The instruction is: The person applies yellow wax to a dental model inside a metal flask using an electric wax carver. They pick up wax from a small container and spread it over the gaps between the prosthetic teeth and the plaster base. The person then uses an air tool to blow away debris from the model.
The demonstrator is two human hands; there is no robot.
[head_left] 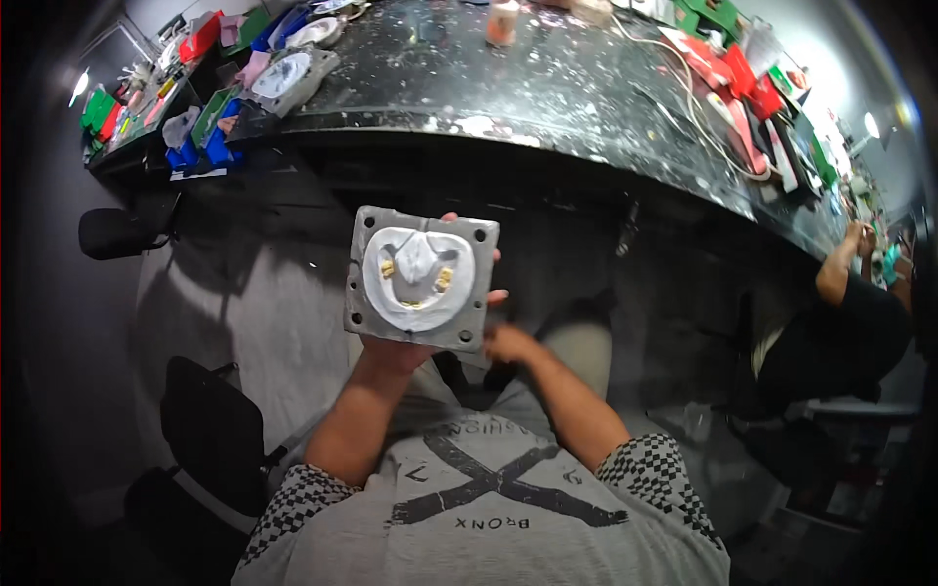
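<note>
A square grey metal dental flask half (360,293) is held up in front of me. White plaster (391,311) fills its middle, shaped as a denture mould with a horseshoe hollow. Small yellowish teeth (445,279) sit in groups along that hollow. Underneath, my left hand (396,354) supports the flask, its fingertips showing past the right edge. My right hand (510,345) is close to the flask's lower right corner. Motion smears its fingers, so I cannot tell whether it touches the metal or holds anything.
A dark, white-spattered workbench (420,73) curves across the far side. Another plaster-filled flask half (283,80) lies at its left end. A cup (501,23) and a pale cable (696,112) are on the bench. Black chairs (210,430) stand left; a person (831,332) sits right.
</note>
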